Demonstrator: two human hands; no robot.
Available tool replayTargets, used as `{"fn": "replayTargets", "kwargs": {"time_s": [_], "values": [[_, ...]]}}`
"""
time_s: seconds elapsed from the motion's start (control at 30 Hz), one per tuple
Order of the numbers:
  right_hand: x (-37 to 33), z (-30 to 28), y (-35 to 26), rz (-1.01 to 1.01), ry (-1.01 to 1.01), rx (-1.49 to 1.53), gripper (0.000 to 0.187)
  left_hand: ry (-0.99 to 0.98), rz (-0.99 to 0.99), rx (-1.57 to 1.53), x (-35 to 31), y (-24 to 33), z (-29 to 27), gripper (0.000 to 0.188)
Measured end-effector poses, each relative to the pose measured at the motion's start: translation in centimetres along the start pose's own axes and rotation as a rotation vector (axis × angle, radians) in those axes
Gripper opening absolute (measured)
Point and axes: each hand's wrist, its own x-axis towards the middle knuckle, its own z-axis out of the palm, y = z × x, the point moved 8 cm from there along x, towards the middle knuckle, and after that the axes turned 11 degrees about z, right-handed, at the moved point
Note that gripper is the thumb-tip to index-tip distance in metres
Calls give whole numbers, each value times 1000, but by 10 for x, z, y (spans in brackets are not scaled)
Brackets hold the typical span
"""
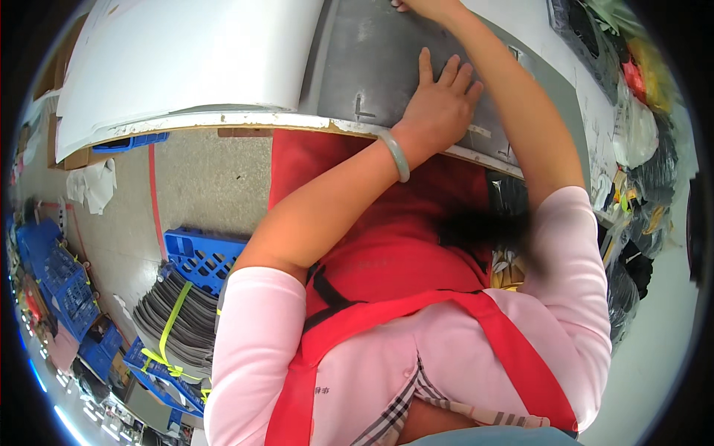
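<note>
My left hand [440, 105] lies flat on a dark grey sheet [357, 63], its fingers spread. A pale green bangle [395, 156] is on that wrist. The sheet rests on the worktable near its front edge and bears black corner marks. Farther out, my right hand [430, 6] is at the sheet's far side, cut off by the top of the picture. Only a few of its fingertips show, close together over the sheet; whether they hold anything is hidden. Left of the grey sheet, a large white sheet [193, 56] with a curved edge covers the table.
Bagged items [636, 130] stand along the right side. A blue plastic crate [204, 256] is at the lower left, by a stack of thin dark sheets [165, 316] tied with a yellow-green strap. More blue crates [56, 267] stand farther left. White scrap [93, 186] lies on the floor.
</note>
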Motion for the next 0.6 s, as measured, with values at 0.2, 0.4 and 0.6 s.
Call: {"fn": "replayTargets", "kwargs": {"time_s": [0.2,0.4,0.6], "values": [[8,5,15,116,-15,-40,21,-16,6,-2,3,3,-4,33],[-60,11,3,8,-92,123,19,-42,9,48,3,1,3,37],[-109,-22,-8,-97,29,9,14,44,22,79,4,0,-11,36]]}}
